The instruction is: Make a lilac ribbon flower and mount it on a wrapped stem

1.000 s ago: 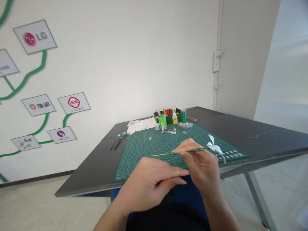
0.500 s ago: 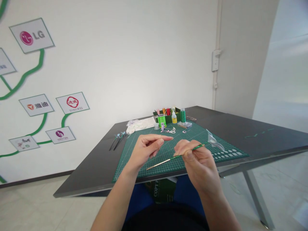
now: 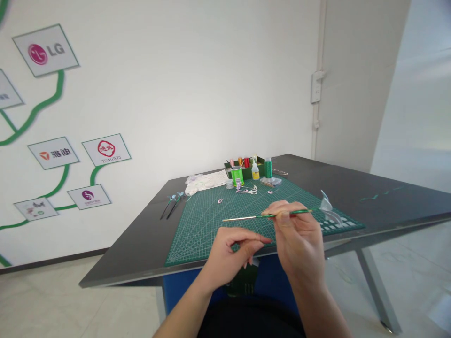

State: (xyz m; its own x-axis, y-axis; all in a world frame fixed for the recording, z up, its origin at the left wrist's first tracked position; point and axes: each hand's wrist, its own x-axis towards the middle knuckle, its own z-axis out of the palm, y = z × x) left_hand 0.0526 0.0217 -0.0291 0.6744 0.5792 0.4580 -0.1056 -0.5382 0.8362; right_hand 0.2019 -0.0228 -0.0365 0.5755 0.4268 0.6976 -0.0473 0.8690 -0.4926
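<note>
My right hand (image 3: 298,234) pinches a thin gold-coloured stick (image 3: 239,218) wrapped in green along its right part. The bare gold end points left above the green cutting mat (image 3: 197,230). Off the wrapped end, a pale translucent petal-like piece (image 3: 327,209) seems to be attached. Lower and to the left, my left hand (image 3: 237,253) is closed in a pinch, thumb against forefinger, its fingertips close to my right hand. What they hold, perhaps a thread, is too fine to see.
Toward the back stand a green tray of thread spools (image 3: 247,162), a bright green can (image 3: 237,175), a glue bottle (image 3: 255,171) and a green spool (image 3: 268,168). White scissors (image 3: 252,191) lie before them. Two dark sticks with blue flowers (image 3: 172,206) lie left.
My left hand has dropped downward and right, still pinching. My right hand has moved slightly right, turning the stick nearer level; the pale piece shifted along with it.
</note>
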